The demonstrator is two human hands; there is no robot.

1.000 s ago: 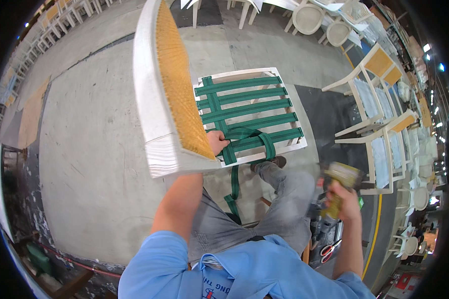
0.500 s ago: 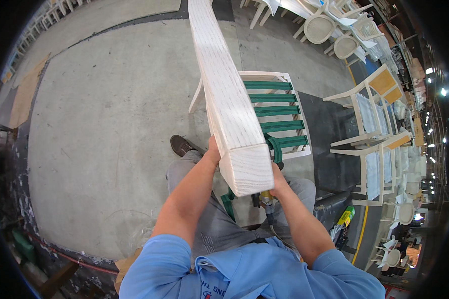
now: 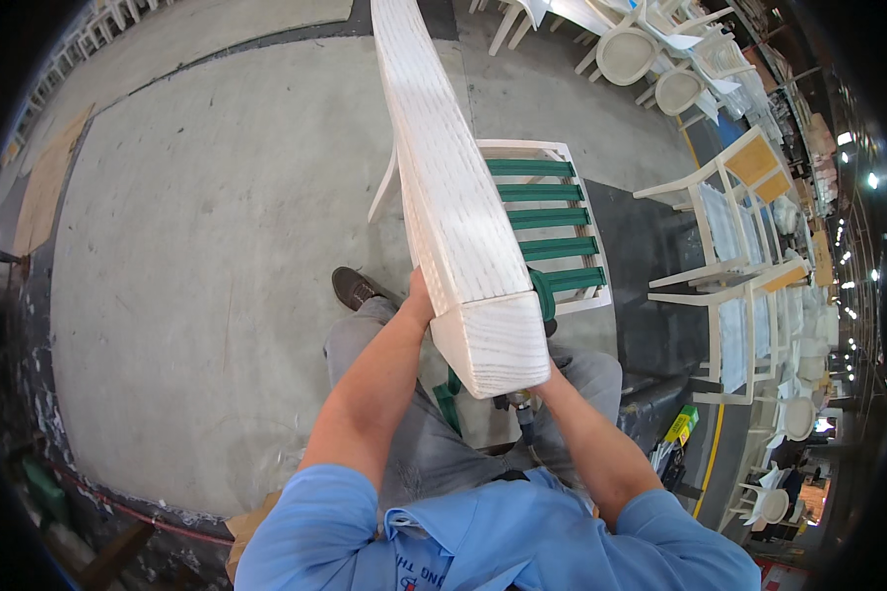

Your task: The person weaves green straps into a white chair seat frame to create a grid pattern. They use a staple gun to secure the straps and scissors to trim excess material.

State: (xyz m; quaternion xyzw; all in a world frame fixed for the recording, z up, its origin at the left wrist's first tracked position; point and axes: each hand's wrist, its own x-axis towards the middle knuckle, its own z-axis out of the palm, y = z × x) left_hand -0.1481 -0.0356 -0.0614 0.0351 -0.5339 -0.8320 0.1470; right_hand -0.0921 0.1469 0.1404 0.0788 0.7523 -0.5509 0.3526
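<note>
I hold a white wooden chair frame (image 3: 453,227) tilted up, its thick end rail close to my face. Green webbing straps (image 3: 552,219) run across its seat opening, and a loose green strap end (image 3: 448,399) hangs down by my knees. My left hand (image 3: 419,298) grips the left edge of the rail. My right hand (image 3: 550,376) is mostly hidden under the rail's lower corner. It holds a small power tool (image 3: 522,409), only its tip showing below the wood.
Unfinished white chairs with woven panels (image 3: 719,227) stand to my right, and more white chairs (image 3: 631,49) are stacked at the top right. A yellow-green container (image 3: 680,426) sits on the floor by my right side. My dark shoe (image 3: 355,288) rests on grey concrete.
The chair frame has swung from showing its woven back to edge-on, with the rail toward me. My right hand, out at the right with the tool, has come in under the rail.
</note>
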